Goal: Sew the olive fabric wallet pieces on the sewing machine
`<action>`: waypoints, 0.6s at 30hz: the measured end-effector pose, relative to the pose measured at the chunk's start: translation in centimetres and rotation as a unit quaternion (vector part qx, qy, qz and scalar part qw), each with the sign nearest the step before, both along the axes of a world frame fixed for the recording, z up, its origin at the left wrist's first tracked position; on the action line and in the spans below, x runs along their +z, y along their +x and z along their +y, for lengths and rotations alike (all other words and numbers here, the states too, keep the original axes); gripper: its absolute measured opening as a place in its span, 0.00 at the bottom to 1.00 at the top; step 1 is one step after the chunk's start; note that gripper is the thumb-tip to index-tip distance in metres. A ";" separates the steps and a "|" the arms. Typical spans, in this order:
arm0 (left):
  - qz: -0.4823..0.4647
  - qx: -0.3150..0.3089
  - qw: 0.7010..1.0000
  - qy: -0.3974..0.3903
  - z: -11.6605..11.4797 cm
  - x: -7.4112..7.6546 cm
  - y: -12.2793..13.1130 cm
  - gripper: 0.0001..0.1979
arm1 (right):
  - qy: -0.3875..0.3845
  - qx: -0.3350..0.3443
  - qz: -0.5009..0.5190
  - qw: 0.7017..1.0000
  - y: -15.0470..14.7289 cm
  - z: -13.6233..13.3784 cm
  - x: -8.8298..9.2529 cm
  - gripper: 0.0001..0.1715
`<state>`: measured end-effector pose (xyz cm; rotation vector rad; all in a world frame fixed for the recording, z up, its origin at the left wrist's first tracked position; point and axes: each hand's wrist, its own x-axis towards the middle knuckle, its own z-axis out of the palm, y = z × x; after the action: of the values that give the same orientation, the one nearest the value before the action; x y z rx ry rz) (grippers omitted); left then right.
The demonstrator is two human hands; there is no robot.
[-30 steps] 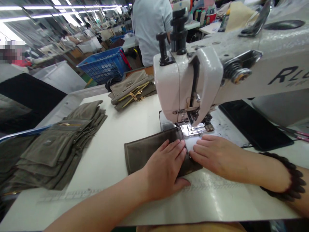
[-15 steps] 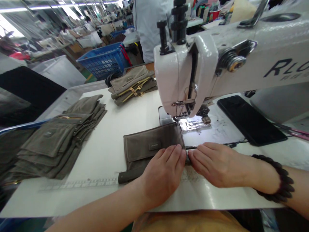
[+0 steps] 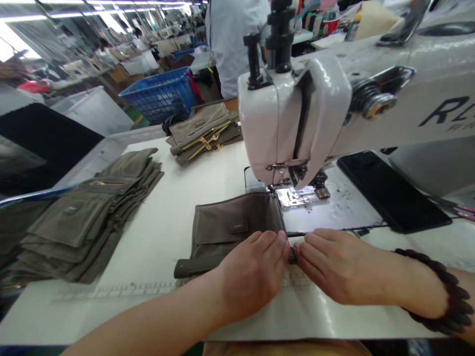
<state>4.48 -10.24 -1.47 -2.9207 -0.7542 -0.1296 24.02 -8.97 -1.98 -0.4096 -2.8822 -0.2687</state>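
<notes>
A brown-grey fabric pouch panel point(image 3: 230, 225) with a small label lies flat on the white table, just in front of the presser foot point(image 3: 300, 197) of a white sewing machine point(image 3: 297, 109). My left hand point(image 3: 252, 272) rests on the panel's near right corner, fingers together and pressing down. My right hand point(image 3: 341, 267), with a dark bead bracelet on the wrist, lies beside it, fingertips meeting the left hand's at the panel's right edge. What the fingertips pinch there is hidden.
A stack of similar olive panels point(image 3: 85, 222) lies at the left. Zippered pouches point(image 3: 204, 133) sit behind it. A black phone point(image 3: 389, 190) lies at the right under the machine arm. A blue crate point(image 3: 159, 96) and a standing person point(image 3: 233, 39) are beyond the table.
The panel has been drawn back out from under the presser foot toward me, and both hands moved nearer with it. Its folded lower edge now shows at the left.
</notes>
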 end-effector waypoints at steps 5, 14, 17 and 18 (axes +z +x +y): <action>-0.034 -0.005 0.999 0.014 0.9 -0.8 -0.1 0.15 | 0.017 -0.019 -0.011 1.000 -0.1 0.5 -0.4 0.10; -0.017 0.007 0.999 0.033 2.9 -1.3 -0.3 0.14 | 0.025 -0.063 -0.006 0.998 -0.4 1.6 -0.7 0.14; -0.011 0.009 0.999 0.042 3.5 -1.3 -0.3 0.14 | 0.030 -0.064 -0.001 0.997 -0.4 2.1 -0.9 0.14; -0.010 0.008 0.999 0.044 3.8 -1.3 -0.2 0.14 | 0.033 -0.064 -0.001 0.997 -0.3 2.3 -0.9 0.15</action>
<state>4.25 -6.47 -2.78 -2.8349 -0.7542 -0.1860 23.68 -6.63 -2.91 -0.5842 -2.8429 -0.3859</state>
